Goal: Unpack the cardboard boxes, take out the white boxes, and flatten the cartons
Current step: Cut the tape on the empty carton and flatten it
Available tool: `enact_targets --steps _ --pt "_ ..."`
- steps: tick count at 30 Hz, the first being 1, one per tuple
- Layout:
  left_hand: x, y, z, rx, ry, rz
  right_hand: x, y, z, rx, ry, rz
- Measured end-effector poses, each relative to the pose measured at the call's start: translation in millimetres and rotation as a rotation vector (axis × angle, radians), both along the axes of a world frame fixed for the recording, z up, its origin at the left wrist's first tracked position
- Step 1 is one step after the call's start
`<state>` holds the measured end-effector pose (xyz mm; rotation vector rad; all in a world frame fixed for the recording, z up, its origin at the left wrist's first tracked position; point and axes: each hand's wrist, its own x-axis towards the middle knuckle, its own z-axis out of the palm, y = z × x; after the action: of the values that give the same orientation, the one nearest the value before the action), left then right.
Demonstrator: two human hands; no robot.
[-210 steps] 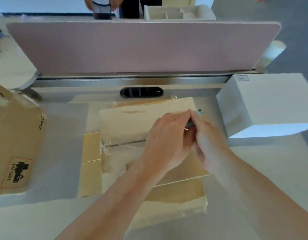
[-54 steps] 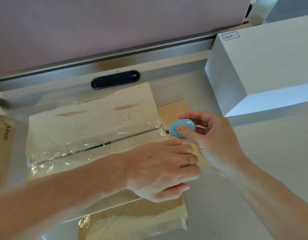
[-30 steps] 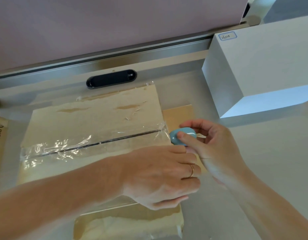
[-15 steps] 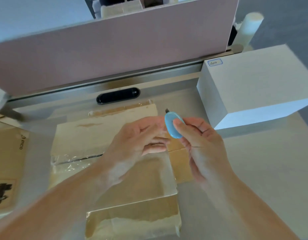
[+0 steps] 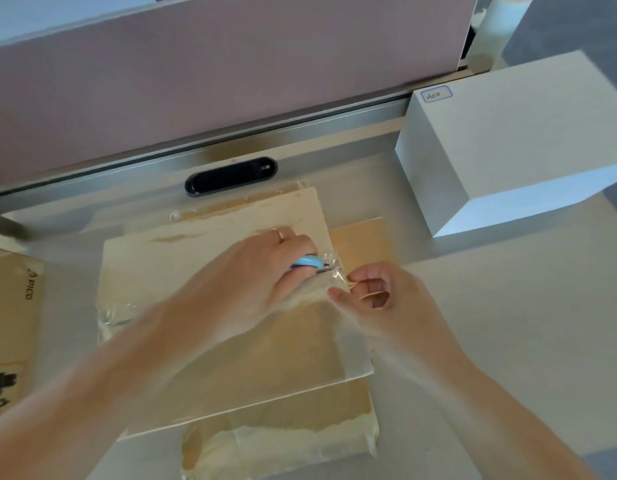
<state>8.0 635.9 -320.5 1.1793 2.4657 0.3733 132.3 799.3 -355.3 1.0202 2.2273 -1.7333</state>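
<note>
1. The flattened carton [image 5: 154, 268] lies on the bench [image 5: 507, 306], straight in front of the person, its pale face up. Torn brown patches show along its far edge.
2. The left hand [image 5: 262, 271] reaches over the carton. Its fingers are curled down round a small blue cutter [image 5: 308, 262], which peeps out beneath them at the carton's right edge.
3. The cutter sits against crumpled clear tape [image 5: 334, 268] at that edge. More of the tape shows on the carton's left side.
4. The right hand [image 5: 386, 299] is just beside the cutter, off the carton's right edge. Its fingers are curled and its thumb tip touches the edge near the tape. I cannot tell whether it is pinching anything.
5. A small brown flap [image 5: 362, 237] sticks out from under the carton, beyond the right hand.
6. A torn, paper-faced flap [image 5: 282, 441] hangs out at the near side.
7. The white box [image 5: 507, 140] stands at the far right of the bench, apart from the carton, with a small handwritten label [image 5: 436, 94] on its top corner.
8. A second brown carton [image 5: 9, 323], printed "PICO", lies flat at the left edge.
9. A pink divider panel [image 5: 230, 81] stands along the back, with a black oval slot [image 5: 230, 175] below it.
</note>
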Motion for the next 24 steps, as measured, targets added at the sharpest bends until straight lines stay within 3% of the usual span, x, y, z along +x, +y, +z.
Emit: enact_targets --steps 11,17,24 --pt "10.3 -0.5 -12.1 -0.04 0.157 -0.082 -11.7 1.0 -3.4 -0.003 -0.083 -0.042" --pt "9.8 -2.6 -18.4 0.009 0.192 -0.103 -12.8 -4.2 -2.2 0.127 -0.103 -0.007" --pt "6.2 -14.7 -38.5 0.183 0.465 -0.058 -7.9 -6.2 -0.2 0.203 -0.093 0.056"
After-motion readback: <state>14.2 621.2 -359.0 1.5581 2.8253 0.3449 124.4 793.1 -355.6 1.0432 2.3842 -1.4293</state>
